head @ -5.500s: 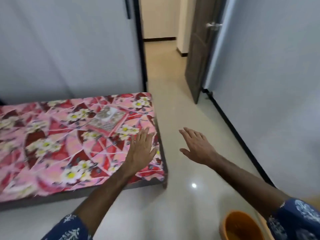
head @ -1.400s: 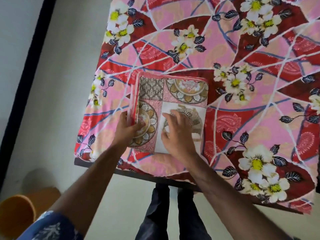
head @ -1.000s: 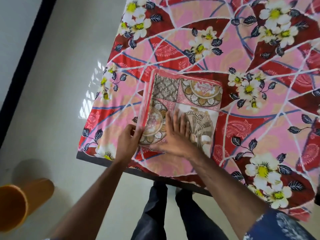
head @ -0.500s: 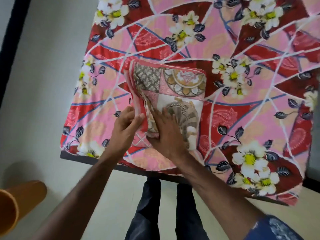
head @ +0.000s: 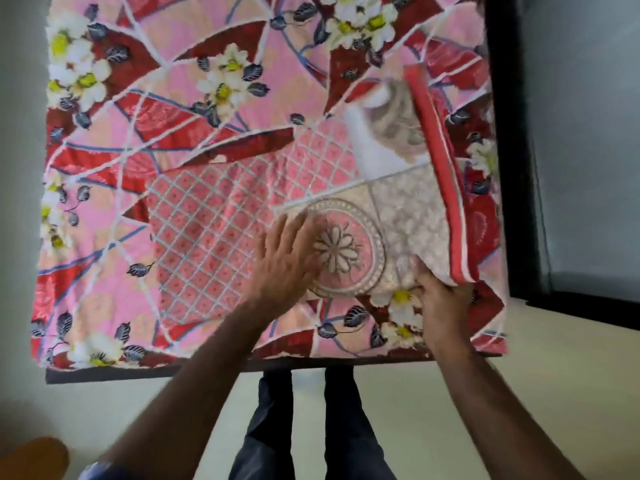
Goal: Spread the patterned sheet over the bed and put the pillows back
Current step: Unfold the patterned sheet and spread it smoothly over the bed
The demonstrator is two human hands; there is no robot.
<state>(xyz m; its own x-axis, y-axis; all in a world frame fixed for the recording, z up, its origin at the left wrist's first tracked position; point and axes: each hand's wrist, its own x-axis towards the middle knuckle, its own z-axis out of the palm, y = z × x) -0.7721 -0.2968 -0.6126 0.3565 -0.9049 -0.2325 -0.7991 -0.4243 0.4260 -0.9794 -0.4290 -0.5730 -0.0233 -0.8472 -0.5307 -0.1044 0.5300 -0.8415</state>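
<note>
The bed (head: 114, 374) carries a pink and red floral cover (head: 173, 98). On its near end lies the patterned sheet (head: 221, 230), partly unfolded, with a pink lattice part at the left and beige medallion panels with a red border at the right. My left hand (head: 285, 265) lies flat with straight fingers on the sheet's middle. My right hand (head: 441, 303) grips the sheet's near right corner by the red border. No pillows are in view.
A black-edged wall base (head: 509, 168) runs along the bed's right side. An orange bucket (head: 31, 459) stands on the pale tiled floor at the lower left. My legs (head: 311, 427) are at the bed's near edge.
The folded sheet has been opened out to the right, showing the lattice part. My right hand moved right with a corner, and my left hand shifted onto the sheet's middle.
</note>
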